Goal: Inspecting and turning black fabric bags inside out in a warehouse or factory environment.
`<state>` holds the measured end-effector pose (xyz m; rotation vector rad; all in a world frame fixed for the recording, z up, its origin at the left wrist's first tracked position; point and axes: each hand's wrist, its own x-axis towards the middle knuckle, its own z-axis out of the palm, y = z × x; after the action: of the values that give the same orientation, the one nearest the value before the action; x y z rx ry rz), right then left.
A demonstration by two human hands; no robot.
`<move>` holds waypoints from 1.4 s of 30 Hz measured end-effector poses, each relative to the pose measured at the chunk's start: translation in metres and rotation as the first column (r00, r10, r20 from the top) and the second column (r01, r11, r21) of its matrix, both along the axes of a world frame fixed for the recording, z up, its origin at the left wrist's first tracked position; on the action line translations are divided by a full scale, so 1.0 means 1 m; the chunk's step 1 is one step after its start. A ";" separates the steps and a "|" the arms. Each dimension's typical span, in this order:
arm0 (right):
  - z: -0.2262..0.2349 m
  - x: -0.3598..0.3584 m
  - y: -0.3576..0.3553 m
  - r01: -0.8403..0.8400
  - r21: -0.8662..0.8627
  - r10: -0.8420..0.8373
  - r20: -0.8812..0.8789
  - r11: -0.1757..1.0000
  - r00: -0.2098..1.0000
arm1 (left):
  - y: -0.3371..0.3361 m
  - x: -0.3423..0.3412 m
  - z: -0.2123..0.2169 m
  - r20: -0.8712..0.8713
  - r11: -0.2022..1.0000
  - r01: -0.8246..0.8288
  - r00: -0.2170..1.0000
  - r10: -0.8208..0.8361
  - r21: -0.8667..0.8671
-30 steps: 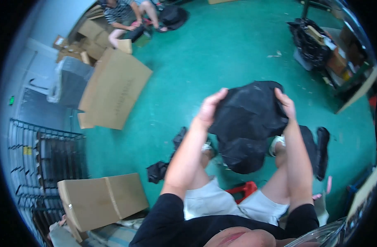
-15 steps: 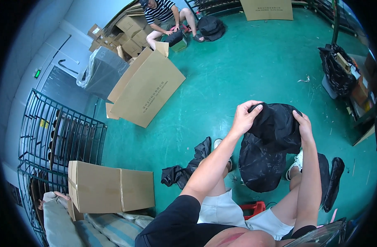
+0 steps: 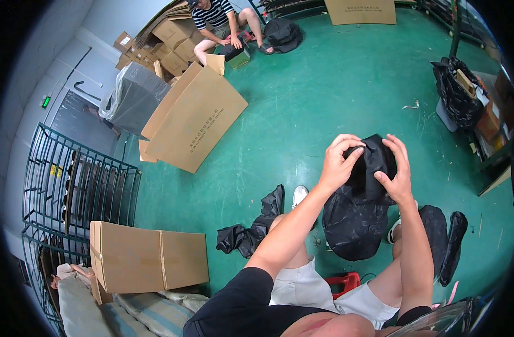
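A piece of thin black fabric [image 3: 371, 163], gathered into a rounded, folded shape, is held up in front of me between both hands. My left hand [image 3: 341, 160] pinches its upper left edge between thumb and fingers. On the other side my right hand [image 3: 398, 173] wraps the fabric, thumb across the front and fingers behind the edge. Below hangs or lies a wider rounded black fabric part [image 3: 355, 227] between my legs; whether it joins the held piece is hidden. Crumpled black fabric [image 3: 248, 231] lies on the floor to my left, and flat black pieces [image 3: 443, 244] lie to my right.
A red plastic stool [image 3: 345, 283] is under me. Cardboard boxes [image 3: 150, 257] [image 3: 198, 126] stand at the left, beside a green metal rack [image 3: 80, 185]. Another person [image 3: 220, 28] sits far off handling black fabric. A black plastic bag [image 3: 459, 92] hangs at the right.
My right hand has turned and moved left, closer to my left hand. The held fabric is now gathered narrower and taller. The far person's hands have shifted.
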<state>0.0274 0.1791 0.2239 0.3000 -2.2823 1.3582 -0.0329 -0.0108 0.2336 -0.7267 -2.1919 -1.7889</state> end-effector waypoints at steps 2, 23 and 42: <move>0.014 0.003 -0.008 0.088 0.085 -0.074 -0.152 0.992 0.986 | 0.001 0.001 -0.001 -0.018 1.000 -0.012 1.000 0.011 -0.021; -0.020 -0.007 -0.008 0.319 0.059 -0.320 0.005 0.946 0.947 | -0.010 0.004 0.002 -0.308 0.921 -0.265 0.935 0.173 -0.287; -0.028 -0.016 0.008 0.104 -0.342 -0.060 0.138 0.934 0.989 | -0.021 -0.006 -0.028 0.403 0.965 0.161 0.913 -0.065 -0.208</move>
<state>0.0116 0.1872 0.1960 0.0009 -2.0696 1.7440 -0.0393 -0.0313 0.2055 -0.5900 -2.7157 -1.8836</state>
